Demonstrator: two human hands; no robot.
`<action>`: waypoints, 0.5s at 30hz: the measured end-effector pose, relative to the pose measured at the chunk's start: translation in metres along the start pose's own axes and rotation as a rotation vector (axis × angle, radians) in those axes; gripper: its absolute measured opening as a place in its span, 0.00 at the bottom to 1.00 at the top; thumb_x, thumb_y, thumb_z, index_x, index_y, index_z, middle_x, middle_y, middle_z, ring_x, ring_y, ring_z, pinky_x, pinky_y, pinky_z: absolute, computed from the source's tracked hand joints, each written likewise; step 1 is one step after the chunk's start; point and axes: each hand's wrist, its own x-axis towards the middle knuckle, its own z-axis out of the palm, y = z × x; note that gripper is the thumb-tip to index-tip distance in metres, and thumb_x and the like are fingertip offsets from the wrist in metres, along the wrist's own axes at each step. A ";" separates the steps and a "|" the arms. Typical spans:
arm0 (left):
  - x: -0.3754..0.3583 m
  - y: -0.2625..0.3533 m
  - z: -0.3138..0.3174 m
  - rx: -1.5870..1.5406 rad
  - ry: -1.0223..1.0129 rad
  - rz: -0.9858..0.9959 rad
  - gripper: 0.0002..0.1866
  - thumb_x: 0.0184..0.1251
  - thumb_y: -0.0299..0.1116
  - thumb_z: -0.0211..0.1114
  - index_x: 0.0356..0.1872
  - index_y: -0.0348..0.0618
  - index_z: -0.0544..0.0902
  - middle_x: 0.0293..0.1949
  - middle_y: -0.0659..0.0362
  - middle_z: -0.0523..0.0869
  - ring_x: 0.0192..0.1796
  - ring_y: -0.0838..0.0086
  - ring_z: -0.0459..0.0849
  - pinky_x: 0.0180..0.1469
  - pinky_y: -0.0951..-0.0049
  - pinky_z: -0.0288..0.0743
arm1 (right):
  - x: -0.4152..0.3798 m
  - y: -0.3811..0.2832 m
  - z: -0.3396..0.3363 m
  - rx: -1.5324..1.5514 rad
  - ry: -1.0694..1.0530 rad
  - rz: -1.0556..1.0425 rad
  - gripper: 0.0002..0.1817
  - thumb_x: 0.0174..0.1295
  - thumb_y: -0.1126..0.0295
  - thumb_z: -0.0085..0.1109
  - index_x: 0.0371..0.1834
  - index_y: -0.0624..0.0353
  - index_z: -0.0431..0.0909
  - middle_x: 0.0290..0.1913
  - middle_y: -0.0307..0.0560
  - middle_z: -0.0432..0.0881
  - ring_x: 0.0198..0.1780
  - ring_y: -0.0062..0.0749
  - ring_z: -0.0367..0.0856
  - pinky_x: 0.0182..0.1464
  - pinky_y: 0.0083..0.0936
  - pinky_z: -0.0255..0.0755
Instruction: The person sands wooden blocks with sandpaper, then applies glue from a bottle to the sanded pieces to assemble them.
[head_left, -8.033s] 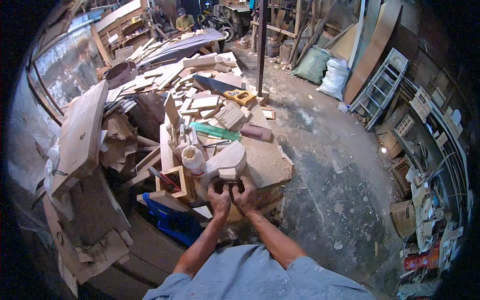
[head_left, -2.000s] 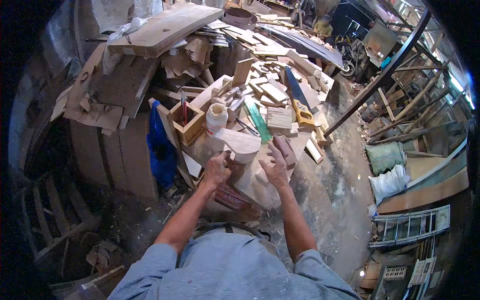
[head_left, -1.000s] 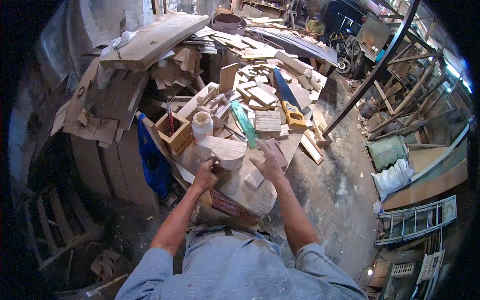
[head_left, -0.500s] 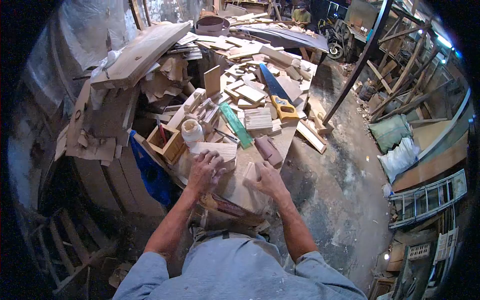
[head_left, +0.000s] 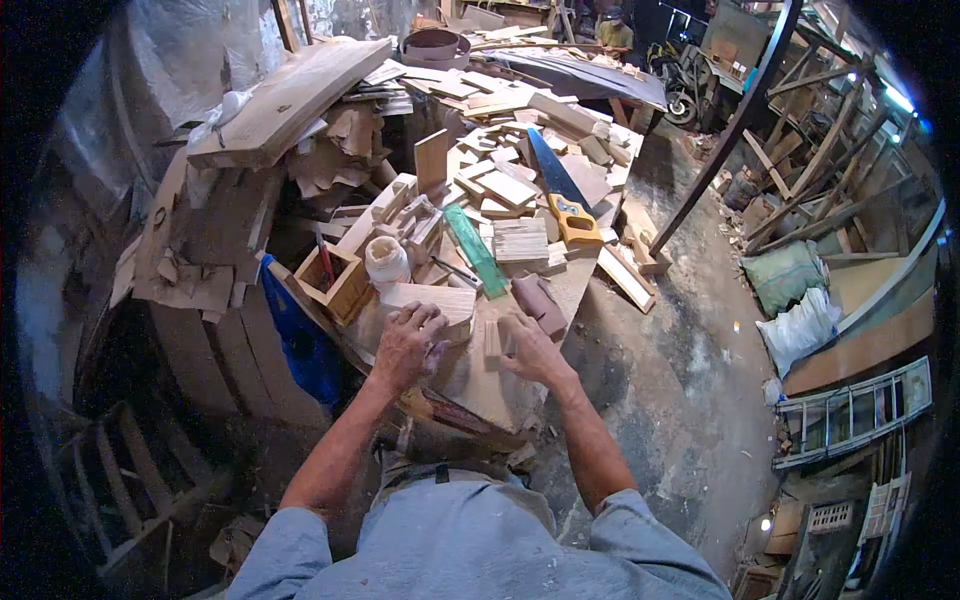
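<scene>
My left hand point(head_left: 408, 345) rests with bent fingers over the near edge of a pale wooden block point(head_left: 440, 300), closed on it. To its right, my right hand point(head_left: 530, 348) has its fingers apart beside a small wood piece point(head_left: 492, 340) standing on the workbench point(head_left: 505, 395); whether it touches the piece is unclear. A brown, rolled abrasive-like piece point(head_left: 538, 303) lies just beyond my right hand. Behind the block are a white jar point(head_left: 386, 262), a green strip point(head_left: 474, 250) and a dark, thin tool point(head_left: 455, 271).
A handsaw point(head_left: 562, 190) with a yellow handle lies on piled wood offcuts point(head_left: 505, 187). An open wooden box point(head_left: 331, 283) stands at the left edge, near blue cloth point(head_left: 300, 345). A thick board point(head_left: 290, 105) lies beyond. Another person point(head_left: 614, 34) is far back.
My right hand has loosened from the small wood piece and its fingers have spread, leaving more of the piece visible. My left hand stays on the block. The view has shifted slightly.
</scene>
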 end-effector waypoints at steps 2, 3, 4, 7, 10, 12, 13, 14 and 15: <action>-0.001 -0.001 0.000 0.002 -0.009 -0.003 0.22 0.56 0.33 0.74 0.54 0.47 0.82 0.57 0.56 0.82 0.65 0.58 0.76 0.64 0.55 0.67 | 0.006 0.005 0.007 0.177 0.085 -0.006 0.35 0.52 0.71 0.73 0.66 0.63 0.71 0.62 0.60 0.76 0.64 0.53 0.76 0.66 0.41 0.73; -0.002 -0.001 0.001 0.005 -0.007 -0.004 0.22 0.56 0.33 0.74 0.54 0.47 0.82 0.57 0.56 0.82 0.65 0.58 0.76 0.64 0.55 0.67 | 0.010 0.005 0.009 0.245 0.102 -0.019 0.37 0.52 0.71 0.73 0.67 0.62 0.70 0.63 0.59 0.76 0.65 0.52 0.75 0.65 0.41 0.74; -0.002 -0.002 0.002 0.008 -0.007 -0.004 0.23 0.56 0.33 0.74 0.54 0.47 0.82 0.58 0.56 0.82 0.65 0.57 0.76 0.65 0.55 0.67 | 0.014 0.006 0.012 0.314 0.120 -0.030 0.38 0.53 0.71 0.73 0.69 0.60 0.68 0.64 0.58 0.76 0.66 0.52 0.75 0.65 0.41 0.74; -0.002 -0.002 0.004 -0.004 0.005 -0.008 0.23 0.55 0.33 0.74 0.55 0.47 0.82 0.58 0.56 0.81 0.66 0.57 0.76 0.65 0.55 0.66 | 0.025 0.012 0.022 0.432 0.095 0.025 0.41 0.53 0.72 0.73 0.73 0.58 0.66 0.66 0.56 0.76 0.68 0.48 0.75 0.64 0.38 0.76; -0.001 0.000 -0.001 0.009 -0.036 -0.010 0.24 0.56 0.33 0.74 0.55 0.46 0.82 0.59 0.56 0.81 0.66 0.57 0.75 0.66 0.55 0.66 | 0.035 0.016 0.029 0.444 0.086 0.044 0.40 0.55 0.74 0.72 0.73 0.58 0.66 0.65 0.51 0.76 0.66 0.40 0.77 0.62 0.33 0.78; -0.001 -0.002 0.000 -0.010 -0.033 -0.004 0.24 0.55 0.33 0.74 0.56 0.46 0.82 0.59 0.55 0.81 0.66 0.57 0.75 0.66 0.55 0.66 | 0.038 0.016 0.030 0.460 0.083 0.049 0.39 0.55 0.75 0.72 0.73 0.59 0.66 0.65 0.48 0.76 0.65 0.37 0.78 0.61 0.32 0.79; -0.002 -0.002 0.001 -0.020 -0.033 -0.002 0.24 0.55 0.33 0.74 0.56 0.46 0.82 0.59 0.55 0.81 0.67 0.57 0.75 0.66 0.55 0.66 | 0.040 0.016 0.030 0.483 0.071 0.060 0.39 0.55 0.75 0.72 0.73 0.59 0.67 0.65 0.48 0.76 0.65 0.37 0.78 0.61 0.32 0.79; -0.002 -0.003 0.001 -0.014 -0.036 0.000 0.25 0.55 0.33 0.74 0.56 0.46 0.82 0.60 0.55 0.81 0.67 0.57 0.75 0.66 0.55 0.66 | 0.040 0.015 0.030 0.506 0.059 0.071 0.39 0.55 0.76 0.73 0.72 0.59 0.67 0.65 0.48 0.77 0.65 0.36 0.78 0.60 0.32 0.79; -0.003 -0.003 0.001 -0.007 -0.040 0.002 0.25 0.55 0.33 0.74 0.56 0.46 0.82 0.60 0.55 0.81 0.67 0.58 0.75 0.66 0.55 0.66 | 0.041 0.017 0.032 0.513 0.061 0.052 0.39 0.55 0.75 0.73 0.73 0.57 0.67 0.64 0.49 0.77 0.63 0.37 0.79 0.59 0.32 0.79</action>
